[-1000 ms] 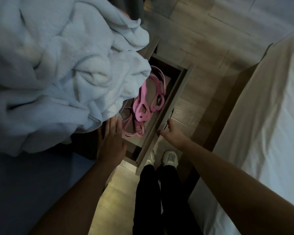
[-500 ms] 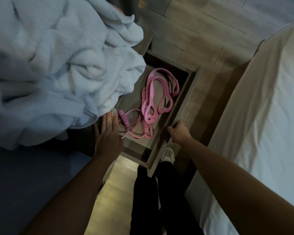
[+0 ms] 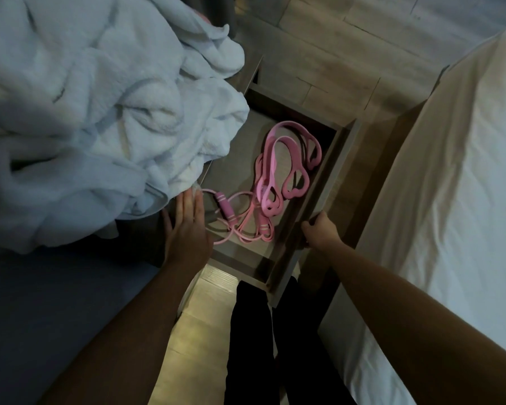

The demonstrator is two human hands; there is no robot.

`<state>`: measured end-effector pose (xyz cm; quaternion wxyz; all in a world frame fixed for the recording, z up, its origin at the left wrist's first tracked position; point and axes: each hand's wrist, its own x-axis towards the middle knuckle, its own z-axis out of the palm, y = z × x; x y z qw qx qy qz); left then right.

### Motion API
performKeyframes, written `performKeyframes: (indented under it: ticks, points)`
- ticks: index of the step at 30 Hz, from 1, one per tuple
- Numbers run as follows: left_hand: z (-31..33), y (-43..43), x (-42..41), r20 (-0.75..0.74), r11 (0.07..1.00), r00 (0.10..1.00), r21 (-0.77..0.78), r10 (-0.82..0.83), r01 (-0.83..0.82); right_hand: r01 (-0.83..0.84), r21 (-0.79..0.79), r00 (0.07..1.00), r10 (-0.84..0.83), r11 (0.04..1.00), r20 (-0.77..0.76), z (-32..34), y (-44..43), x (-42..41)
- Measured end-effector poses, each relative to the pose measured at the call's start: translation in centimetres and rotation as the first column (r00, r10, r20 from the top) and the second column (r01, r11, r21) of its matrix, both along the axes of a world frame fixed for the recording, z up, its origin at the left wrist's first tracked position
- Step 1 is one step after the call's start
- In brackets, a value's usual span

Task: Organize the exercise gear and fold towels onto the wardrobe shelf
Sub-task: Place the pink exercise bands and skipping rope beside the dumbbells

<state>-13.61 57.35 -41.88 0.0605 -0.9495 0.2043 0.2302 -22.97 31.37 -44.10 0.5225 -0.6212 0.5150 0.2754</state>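
**Open drawer of pink exercise gear, hands at both sides**

The right hand (image 3: 319,233) curled its fingers over the drawer (image 3: 330,182) front edge, gripping it. The left hand (image 3: 187,226) lay flat, fingers straight, holding nothing, beside the crumpled white towels (image 3: 100,112). Inside lay a pink jump rope (image 3: 231,220) and pink resistance bands (image 3: 281,168). The unfolded towels overhung the drawer's left side and might slide in or snag. A bed (image 3: 450,200) crowded the right, leaving little standing room.

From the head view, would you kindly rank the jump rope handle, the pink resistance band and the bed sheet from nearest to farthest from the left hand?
1. Jump rope handle, just right of the left hand, in the drawer.
2. Pink resistance band, further right and back in the drawer.
3. Bed sheet, far right, beyond the drawer.
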Motion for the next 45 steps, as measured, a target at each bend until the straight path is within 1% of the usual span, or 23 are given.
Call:
performKeyframes:
  ticks: [2, 3, 4, 6, 7, 8, 9, 10, 11, 12, 13, 14, 15, 16, 17, 21, 23, 27, 33, 36, 40, 42, 45]
  points:
    - [0.5, -0.6, -0.2, 0.002, 0.999, 0.999, -0.02, 0.039, -0.039, 0.022, -0.058, 1.0, -0.021, 0.998, 0.019, 0.6, 0.3, 0.1]
    - [0.9, -1.1, -0.5, 0.011, 0.997, 0.998, -0.035, 0.068, -0.068, 0.003, -0.153, 0.999, 0.005, 0.988, 0.05, 1.0, 0.5, 0.1]
    - [1.3, -1.8, -1.0, 0.03, 0.994, 0.994, -0.053, 0.101, -0.099, -0.05, -0.291, 0.994, 0.077, 0.955, 0.083, 1.5, 0.6, 0.1]
    - [2.1, -3.2, -2.2, 0.092, 0.983, 0.985, -0.124, 0.147, -0.135, -0.178, -0.559, 0.94, 0.309, 0.81, 0.148, 2.6, 0.5, 0.4]
    - [2.4, -4.0, -2.7, 0.117, 0.976, 0.982, -0.178, 0.15, -0.128, -0.219, -0.638, 0.889, 0.42, 0.738, 0.181, 3.0, 0.3, 0.8]
    - [2.5, -4.8, -3.0, 0.12, 0.968, 0.983, -0.227, 0.14, -0.11, -0.257, -0.66, 0.843, 0.497, 0.706, 0.204, 3.2, 0.1, 1.5]
    - [2.3, -5.6, -3.1, 0.091, 0.959, 0.988, -0.266, 0.122, -0.093, -0.297, -0.629, 0.818, 0.531, 0.718, 0.22, 3.2, 0.0, 2.2]
    - [1.9, -6.4, -2.9, 0.043, 0.948, 0.993, -0.305, 0.113, -0.094, -0.338, -0.566, 0.815, 0.535, 0.752, 0.224, 3.1, -0.1, 3.1]
    - [1.4, -7.2, -2.5, -0.038, 0.929, 0.99, -0.341, 0.136, -0.141, -0.376, -0.492, 0.824, 0.527, 0.785, 0.21, 2.8, -0.2, 4.0]
    - [0.5, -8.0, -2.0, -0.162, 0.891, 0.967, -0.38, 0.198, -0.247, -0.405, -0.429, 0.835, 0.518, 0.807, 0.185, 2.2, -0.3, 4.9]
    - [-0.3, -8.7, -1.3, -0.313, 0.823, 0.905, -0.403, 0.288, -0.401, -0.422, -0.379, 0.848, 0.506, 0.823, 0.155, 1.5, -0.3, 5.8]
    - [-1.3, -9.5, -0.5, -0.449, 0.737, 0.813, -0.391, 0.37, -0.551, -0.422, -0.338, 0.865, 0.486, 0.841, 0.129, 0.7, -0.3, 6.6]
    - [-2.4, -10.0, 0.2, -0.531, 0.657, 0.728, -0.367, 0.434, -0.659, -0.408, -0.301, 0.883, 0.456, 0.862, 0.109, -0.2, -0.3, 7.4]
    - [-3.6, -10.3, 0.9, -0.568, 0.603, 0.67, -0.342, 0.478, -0.72, -0.387, -0.267, 0.901, 0.424, 0.882, 0.095, -1.2, -0.2, 8.0]
    - [-4.7, -10.6, 1.5, -0.589, 0.574, 0.633, -0.321, 0.502, -0.753, -0.367, -0.239, 0.914, 0.396, 0.899, 0.086, -2.0, -0.2, 8.6]
    - [-7.5, -11.0, 3.0, -0.66, 0.563, 0.576, -0.27, 0.482, -0.781, -0.357, -0.219, 0.922, 0.38, 0.908, 0.071, -5.1, -0.1, 10.9]
    - [-8.2, -11.4, 3.1, -0.684, 0.555, 0.567, -0.277, 0.459, -0.784, -0.36, -0.229, 0.923, 0.382, 0.904, 0.056, -5.9, -0.2, 11.9]
    - [-9.3, -11.8, 2.8, -0.655, 0.593, 0.618, -0.309, 0.434, -0.744, -0.393, -0.193, 0.915, 0.404, 0.899, 0.02, -7.1, -0.1, 13.1]
    - [-9.3, -11.7, 2.8, -0.7, 0.56, 0.555, -0.263, 0.449, -0.786, -0.454, -0.203, 0.887, 0.461, 0.868, -0.014, -6.6, -0.4, 13.3]
    - [-8.1, -11.8, 2.8, -0.713, 0.538, 0.554, -0.291, 0.429, -0.791, -0.451, -0.225, 0.889, 0.457, 0.864, -0.031, -5.9, -0.5, 12.9]
    - [-4.8, -11.7, 2.8, -0.689, 0.501, 0.588, -0.362, 0.424, -0.786, -0.2, -0.145, 0.976, 0.21, 0.969, 0.064, -2.9, -1.2, 12.2]
    - [-2.3, -11.5, 2.7, -0.697, 0.448, 0.589, -0.408, 0.41, -0.795, -0.093, -0.072, 0.99, 0.101, 0.993, 0.102, -0.1, -1.7, 12.0]
    - [2.4, -11.4, 2.1, -0.686, 0.378, 0.611, -0.485, 0.396, -0.789, -0.018, -0.009, 0.991, 0.019, 1.0, 0.135, 5.1, -2.6, 11.4]
